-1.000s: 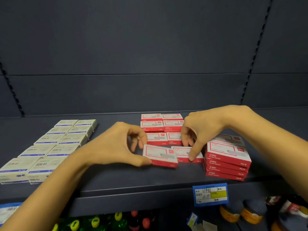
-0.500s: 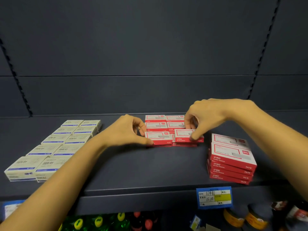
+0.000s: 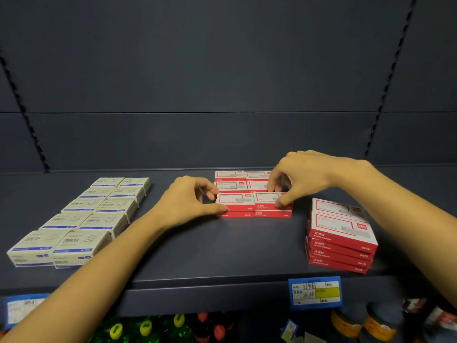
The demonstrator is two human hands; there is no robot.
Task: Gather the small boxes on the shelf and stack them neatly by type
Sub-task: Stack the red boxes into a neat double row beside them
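Note:
Red staple boxes lie in two columns at the middle of the dark shelf (image 3: 222,256). My left hand (image 3: 190,201) pinches the front left red box (image 3: 235,201) between thumb and fingers. That box sits on top of another red one. My right hand (image 3: 299,177) pinches the front right red box (image 3: 268,200), which also lies on a second box. Behind them lie more red boxes (image 3: 230,185) in rows. A stack of several red boxes (image 3: 341,238) stands at the front right. Cream paper-clip boxes (image 3: 81,219) lie in two columns on the left.
A blue and yellow price tag (image 3: 315,292) hangs on the shelf's front edge, and another tag (image 3: 22,310) hangs at the far left. Green and red bottle caps (image 3: 146,328) and jars (image 3: 366,325) stand on the shelf below. The dark back panel rises behind the boxes.
Both hands carried one red box each from the front of the shelf back to the red rows and set them on top of the front pair.

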